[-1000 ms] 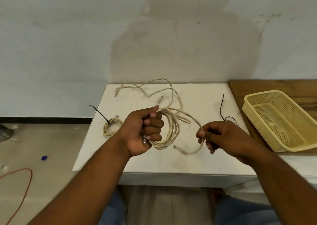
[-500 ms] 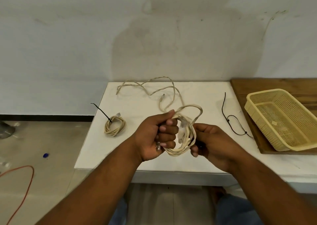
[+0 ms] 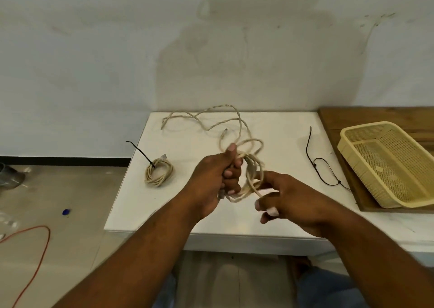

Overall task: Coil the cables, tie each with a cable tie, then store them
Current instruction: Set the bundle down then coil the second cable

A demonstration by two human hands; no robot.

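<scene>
My left hand [image 3: 217, 178] grips a beige coiled cable [image 3: 252, 166] above the middle of the white table [image 3: 183, 204]. My right hand [image 3: 288, 197] is just right of the coil with fingers spread; its index finger touches the strands, and whether it holds any I cannot tell. A loose beige cable [image 3: 206, 120] lies sprawled at the table's back. A small beige coil tied with a black cable tie [image 3: 159, 171] lies at the table's left edge. Black cable ties [image 3: 321, 166] lie on the right of the table.
A yellow plastic basket [image 3: 387, 164] sits on a wooden board [image 3: 340, 120] at the right. An orange cord [image 3: 35, 249] and a blue bit lie on the floor at the left. The wall stands right behind the table.
My right hand brought the cable's free end onto the coil, then opened and drew back slightly to the right. My left hand kept its grip and rose a little.
</scene>
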